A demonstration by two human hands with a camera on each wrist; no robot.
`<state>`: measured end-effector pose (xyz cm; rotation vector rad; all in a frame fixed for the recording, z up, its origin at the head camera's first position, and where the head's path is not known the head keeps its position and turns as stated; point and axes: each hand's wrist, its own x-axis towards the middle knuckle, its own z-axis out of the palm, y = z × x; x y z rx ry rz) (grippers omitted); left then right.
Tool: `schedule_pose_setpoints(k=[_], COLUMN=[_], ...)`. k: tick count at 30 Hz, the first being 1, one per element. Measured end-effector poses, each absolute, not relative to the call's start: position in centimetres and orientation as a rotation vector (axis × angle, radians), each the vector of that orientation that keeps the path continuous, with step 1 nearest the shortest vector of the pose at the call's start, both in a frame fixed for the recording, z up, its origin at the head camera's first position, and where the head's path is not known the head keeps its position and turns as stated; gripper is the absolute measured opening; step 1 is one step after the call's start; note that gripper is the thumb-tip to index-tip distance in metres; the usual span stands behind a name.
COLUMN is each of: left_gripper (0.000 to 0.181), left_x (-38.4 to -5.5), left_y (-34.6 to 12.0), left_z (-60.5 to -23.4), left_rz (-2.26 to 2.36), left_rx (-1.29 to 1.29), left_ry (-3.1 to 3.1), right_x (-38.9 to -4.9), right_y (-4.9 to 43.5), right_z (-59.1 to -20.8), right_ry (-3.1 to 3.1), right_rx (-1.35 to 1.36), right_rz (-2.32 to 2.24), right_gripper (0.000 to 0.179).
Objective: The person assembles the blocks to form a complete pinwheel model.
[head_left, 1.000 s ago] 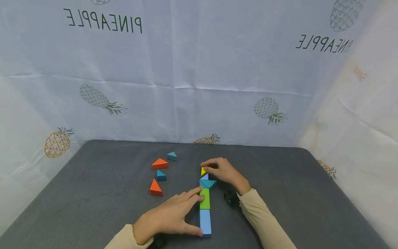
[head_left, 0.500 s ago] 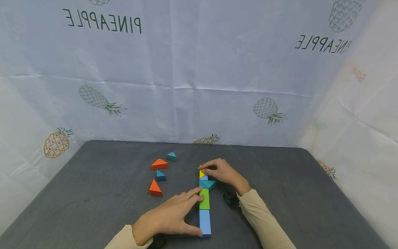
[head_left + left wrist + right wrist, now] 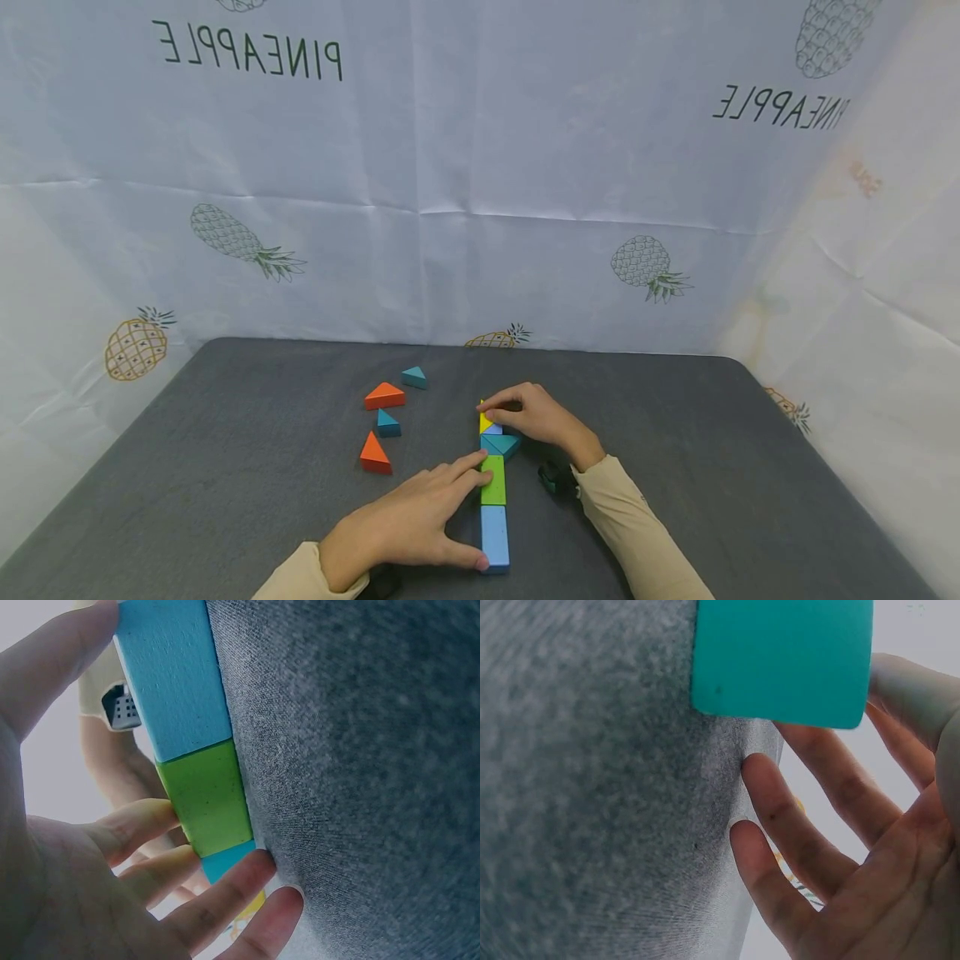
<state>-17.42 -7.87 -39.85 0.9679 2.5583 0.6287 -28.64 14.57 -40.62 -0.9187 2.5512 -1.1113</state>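
Observation:
A row of wooden blocks runs away from me: a light blue block (image 3: 495, 536), a green block (image 3: 494, 483), teal triangular blocks (image 3: 501, 443), a pale blue triangle (image 3: 494, 429) and a yellow triangular block (image 3: 483, 422) at the far end. My left hand (image 3: 416, 518) lies along the row's left side, fingers extended, fingertips at the green and teal blocks and thumb at the light blue one. With thumb and index finger, my right hand (image 3: 538, 414) pinches the yellow block, partly covering it. In the right wrist view, a teal block (image 3: 784, 660) hides those fingertips.
Left of the row lie loose triangular blocks: an orange one (image 3: 376, 455), a blue one (image 3: 388, 423), another orange one (image 3: 386, 396) and a teal one (image 3: 415, 377). The grey table (image 3: 247, 450) ends at a pineapple-print cloth (image 3: 450, 167).
My right hand has slid the yellow block slightly left and nearer, up against the pale blue triangle. The left hand has stayed in place.

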Motion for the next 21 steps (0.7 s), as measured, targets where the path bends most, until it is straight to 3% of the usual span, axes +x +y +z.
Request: schedule_pose_setpoints(k=[21], left_gripper=[0.087], left_x=[-17.51], left_y=[-7.93], left_z=[-40.02], left_rz=[0.624], left_rx=[0.989], left_ry=[2.565], right_x=[-28.56], right_y=[15.31], right_z=[-39.70], right_ry=[2.648], right_rx=[-0.876], right_rz=[-0.987], right_gripper=[0.027])
